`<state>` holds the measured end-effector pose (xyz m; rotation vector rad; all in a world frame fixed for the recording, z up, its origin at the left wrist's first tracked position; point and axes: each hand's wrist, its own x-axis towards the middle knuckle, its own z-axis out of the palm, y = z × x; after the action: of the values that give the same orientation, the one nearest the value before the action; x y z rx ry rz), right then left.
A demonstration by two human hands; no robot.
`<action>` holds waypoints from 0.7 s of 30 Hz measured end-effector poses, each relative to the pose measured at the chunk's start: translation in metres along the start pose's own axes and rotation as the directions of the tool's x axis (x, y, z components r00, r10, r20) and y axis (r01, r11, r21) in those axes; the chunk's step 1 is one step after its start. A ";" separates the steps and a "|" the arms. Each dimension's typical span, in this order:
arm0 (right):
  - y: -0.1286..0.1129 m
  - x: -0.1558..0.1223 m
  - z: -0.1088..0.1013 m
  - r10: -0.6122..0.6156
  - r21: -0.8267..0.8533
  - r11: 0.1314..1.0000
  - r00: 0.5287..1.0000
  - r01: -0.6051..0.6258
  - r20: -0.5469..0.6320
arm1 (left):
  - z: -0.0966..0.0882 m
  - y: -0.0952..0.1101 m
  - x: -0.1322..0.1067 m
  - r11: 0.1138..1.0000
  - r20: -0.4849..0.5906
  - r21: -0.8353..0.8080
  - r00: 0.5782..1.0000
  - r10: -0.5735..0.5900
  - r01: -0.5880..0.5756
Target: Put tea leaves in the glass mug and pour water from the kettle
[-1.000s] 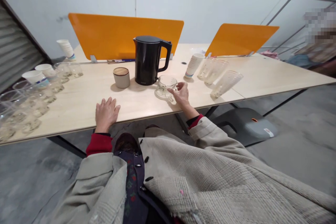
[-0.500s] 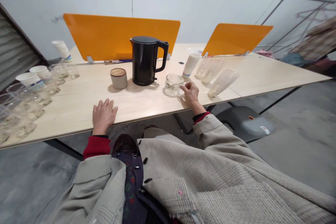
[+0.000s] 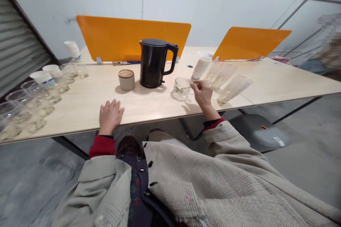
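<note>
1. Two bare hands show in the head view. The left hand [image 3: 110, 113] lies flat on the near edge of the worktop [image 3: 149, 101], its fingers spread and holding nothing.
2. The right hand [image 3: 203, 94] reaches farther in, with thumb and forefinger pinched together on the handle of a glass cup [image 3: 182, 87].
3. That glass cup stands upright on the worktop, just right of the black kettle [image 3: 156, 63] and near a stack of paper cups [image 3: 200, 68].
4. A wooden-lidded canister [image 3: 126, 79] stands left of the kettle. Clear plastic cups [image 3: 234, 88] lie tipped over to the right of the right hand.
5. More glasses [image 3: 26, 101] crowd the worktop's left end.
</note>
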<state>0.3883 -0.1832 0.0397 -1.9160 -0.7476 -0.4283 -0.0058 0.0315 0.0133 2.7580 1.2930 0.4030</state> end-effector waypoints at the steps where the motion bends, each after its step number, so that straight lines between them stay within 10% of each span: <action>1: -0.003 0.001 0.001 -0.006 0.011 1.000 1.000 0.006 0.007 | 0.001 -0.001 0.000 1.000 0.002 -0.013 1.000 -0.004 0.004; 11: -0.008 -0.002 0.004 0.015 -0.055 0.998 0.997 -0.010 0.082 | 0.013 -0.014 0.023 0.920 -0.063 -0.359 0.979 -0.193 0.158; 21: -0.037 -0.033 -0.022 -0.300 -0.103 0.953 0.937 0.285 -0.179 | -0.004 0.006 0.108 0.484 -0.062 -0.874 0.976 -0.207 0.047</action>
<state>0.3395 -0.2017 0.0553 -1.8047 -0.9013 -0.8263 0.0637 0.1104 0.0401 1.7521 0.8973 0.9674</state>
